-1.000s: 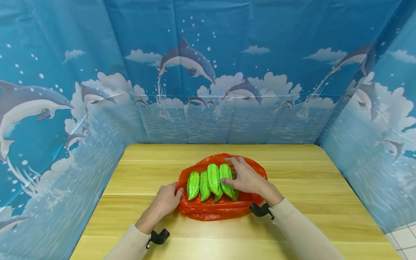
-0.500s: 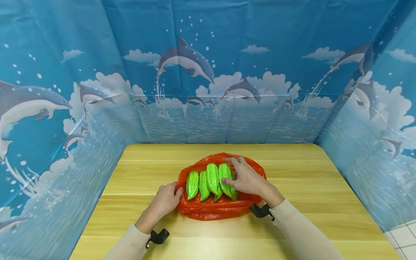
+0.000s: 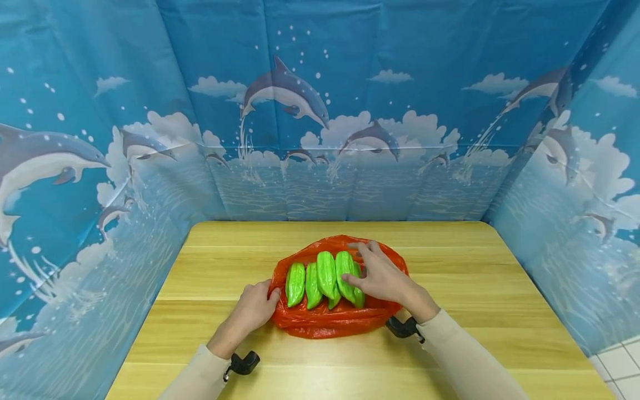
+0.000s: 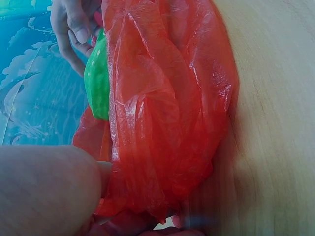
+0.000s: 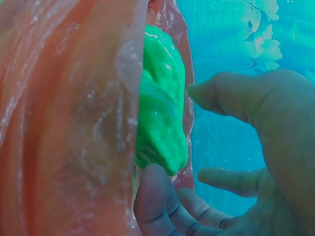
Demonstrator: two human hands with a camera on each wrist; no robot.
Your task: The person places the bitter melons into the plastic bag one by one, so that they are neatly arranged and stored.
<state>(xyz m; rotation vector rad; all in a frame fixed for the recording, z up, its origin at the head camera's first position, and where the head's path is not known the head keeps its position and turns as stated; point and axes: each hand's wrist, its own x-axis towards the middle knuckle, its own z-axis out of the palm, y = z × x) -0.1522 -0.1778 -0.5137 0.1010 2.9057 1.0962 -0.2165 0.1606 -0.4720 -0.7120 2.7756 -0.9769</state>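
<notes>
A red plastic bag lies mouth-up on the table, its rim spread wide. Several bright green bitter melons, glossy and ridged, lie side by side within it. At the bag's left edge, my left hand pinches the rim; part of its grip is hidden behind the film. My right hand hovers over the right end of the row, thumb and fingers spread. In the right wrist view, the thumb stands apart from the nearest bitter melon, while a fingertip is close below it; contact there cannot be told.
The bag rests on a light wooden table. Blue curtains printed with dolphins hang behind the table and along both sides. Black camera mounts sit at both wrists. White floor tiles show at the lower right.
</notes>
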